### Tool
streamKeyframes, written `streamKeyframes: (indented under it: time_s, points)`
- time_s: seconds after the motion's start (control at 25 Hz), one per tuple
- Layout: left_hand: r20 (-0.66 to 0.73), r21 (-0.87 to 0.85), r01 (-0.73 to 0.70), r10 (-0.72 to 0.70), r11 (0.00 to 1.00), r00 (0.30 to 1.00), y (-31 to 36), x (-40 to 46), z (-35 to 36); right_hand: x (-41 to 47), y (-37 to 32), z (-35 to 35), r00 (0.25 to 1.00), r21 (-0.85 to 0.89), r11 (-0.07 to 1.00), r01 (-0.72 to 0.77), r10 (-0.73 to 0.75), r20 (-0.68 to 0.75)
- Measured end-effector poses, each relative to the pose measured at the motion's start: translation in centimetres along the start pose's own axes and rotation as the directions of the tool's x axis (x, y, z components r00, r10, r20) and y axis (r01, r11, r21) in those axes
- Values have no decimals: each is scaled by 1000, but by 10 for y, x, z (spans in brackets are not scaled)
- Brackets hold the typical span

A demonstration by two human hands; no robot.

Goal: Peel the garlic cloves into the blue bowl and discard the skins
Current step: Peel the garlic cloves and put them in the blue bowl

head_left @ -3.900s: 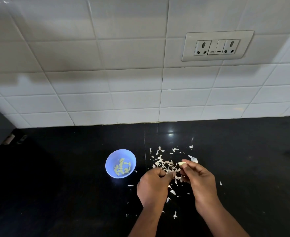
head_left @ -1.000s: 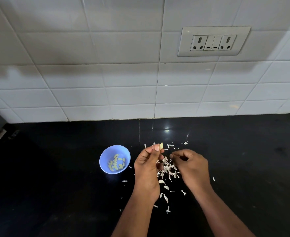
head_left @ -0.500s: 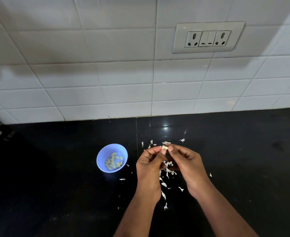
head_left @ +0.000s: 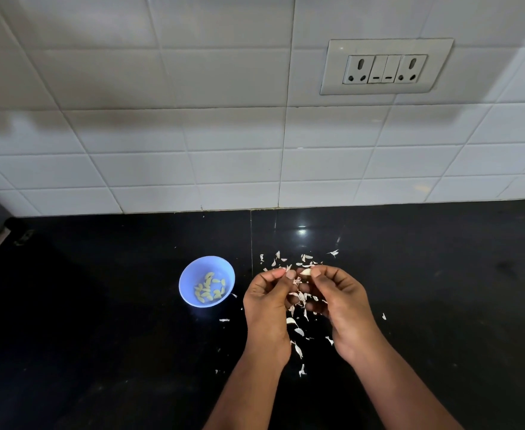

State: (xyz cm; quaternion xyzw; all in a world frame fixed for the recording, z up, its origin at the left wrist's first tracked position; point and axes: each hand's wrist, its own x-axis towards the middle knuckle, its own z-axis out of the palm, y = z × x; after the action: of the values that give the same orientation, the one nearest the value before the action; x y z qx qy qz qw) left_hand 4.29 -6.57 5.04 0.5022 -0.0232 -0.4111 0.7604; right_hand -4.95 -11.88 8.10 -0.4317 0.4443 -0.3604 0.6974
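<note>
Hands lower since earlier; garlic clove (head_left: 306, 272) half hidden by fingers (head_left: 317, 272).

It was a home kitchen: a polished black stone counter (head_left: 100, 305) met a white-tiled backsplash (head_left: 162, 135), with a twin-socket switch plate (head_left: 385, 67) on the wall above and beyond the pinched garlic clove (head_left: 306, 272), and a blue bowl (head_left: 189, 276) left of it.

Your fingertips (head_left: 290, 273) cover most of the garlic clove (head_left: 306, 271), so how much skin is on it is unclear. Both forearms run off the bottom edge. Skins (head_left: 298, 295) under your hands are partly hidden.
</note>
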Motion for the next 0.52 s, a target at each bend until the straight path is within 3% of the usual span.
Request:
streamKeyframes:
  time_s: [0.08, 0.16, 0.24, 0.32, 0.36, 0.52]
  points:
    - [-8, 133, 15, -15, 991, 1000, 2, 2, -10, 3, -1, -1, 999, 52, 998, -39, 39, 5]
    - [17, 411, 24, -34, 911, 999, -4, 4, -22, 5, -1, -5, 998, 12, 998, -58, 58, 4]
    - [45, 565, 18, -53, 825, 998, -8, 5, -29, 5, 1, -10, 999, -269, 963, -33, 42, 27]
    - [75, 544, 39, -95, 838, 993, -6, 0, -26, 5, 3, -14, 993, -539, 842, 22, 43, 109]
    - [100, 533, 38, -107, 845, 989, -4, -2, -24, 4, 4, -14, 989, -592, 806, 28, 63, 132]
    - [130, 567, -38, -44, 823, 991, 0, -2, -24, 3, 6, -15, 987, -582, 813, -11, 102, 124]
